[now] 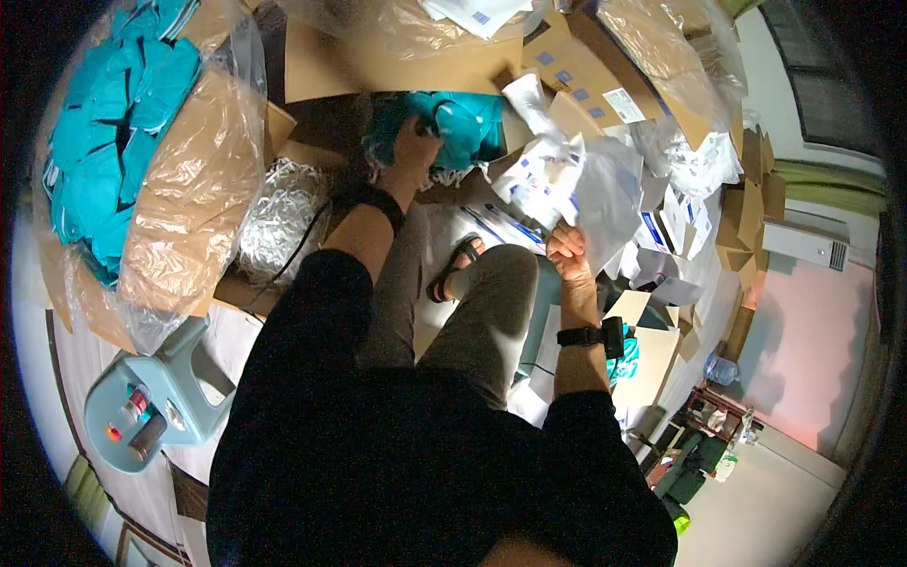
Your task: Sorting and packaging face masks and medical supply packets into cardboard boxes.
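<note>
In front of me, my left hand [416, 149] reaches into the shadow below a cardboard flap. Its fingers curl against a teal garment [470, 123] in a heap of teal cloth; the fingertips are dark and partly hidden. Further right, my right hand [568, 251] pinches the lower edge of a clear plastic bag [607, 189]. White printed plastic packaging [540, 178] lies crumpled just beyond that hand. A strap circles my left forearm, and a black device sits on my right wrist.
A lined carton [194, 189] of folded teal garments stands at left, beside white shredded paper [283, 217]. A light blue stool [184, 397] holds a bottle. Cardboard boxes [595, 71] crowd the far side and right; an open carton [652, 364] stands near my right forearm.
</note>
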`<act>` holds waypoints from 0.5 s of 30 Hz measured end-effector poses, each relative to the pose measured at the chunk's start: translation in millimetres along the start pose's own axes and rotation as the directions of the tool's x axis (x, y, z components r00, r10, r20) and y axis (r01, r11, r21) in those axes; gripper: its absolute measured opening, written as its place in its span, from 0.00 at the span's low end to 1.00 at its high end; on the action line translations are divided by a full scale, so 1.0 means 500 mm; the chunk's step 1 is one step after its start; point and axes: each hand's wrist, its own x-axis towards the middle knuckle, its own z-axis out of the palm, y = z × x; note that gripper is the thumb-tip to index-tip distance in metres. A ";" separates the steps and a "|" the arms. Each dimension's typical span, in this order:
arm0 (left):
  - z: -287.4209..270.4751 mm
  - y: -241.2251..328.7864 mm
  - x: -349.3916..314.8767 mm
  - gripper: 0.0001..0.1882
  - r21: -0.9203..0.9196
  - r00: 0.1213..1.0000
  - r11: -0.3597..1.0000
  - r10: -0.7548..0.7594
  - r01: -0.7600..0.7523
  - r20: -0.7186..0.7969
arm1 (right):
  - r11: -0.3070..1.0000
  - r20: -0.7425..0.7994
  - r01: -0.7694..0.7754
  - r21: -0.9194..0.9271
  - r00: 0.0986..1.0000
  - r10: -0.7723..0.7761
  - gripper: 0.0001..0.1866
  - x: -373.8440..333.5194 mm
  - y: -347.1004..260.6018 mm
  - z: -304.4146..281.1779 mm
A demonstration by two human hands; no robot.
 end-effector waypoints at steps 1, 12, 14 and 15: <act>0.020 0.006 -0.020 0.41 0.141 0.999 0.989 0.035 -0.036 0.007 | 0.998 0.010 0.057 0.012 0.998 -0.057 0.08 -0.025 -0.003 -0.010; -0.047 0.216 -0.212 0.50 0.282 0.811 0.899 0.123 -0.334 0.572 | 0.853 -0.489 0.302 -0.426 0.716 -0.498 0.10 -0.047 0.096 0.015; -0.051 0.229 -0.282 0.45 0.082 0.690 0.984 0.051 -0.159 0.722 | 0.660 -0.362 0.215 -0.720 0.695 -0.621 0.09 -0.001 0.142 0.054; -0.044 0.235 -0.310 0.43 0.015 0.683 0.998 0.025 -0.053 0.730 | 0.453 -0.181 0.203 -0.868 0.721 -0.669 0.10 0.014 0.158 0.062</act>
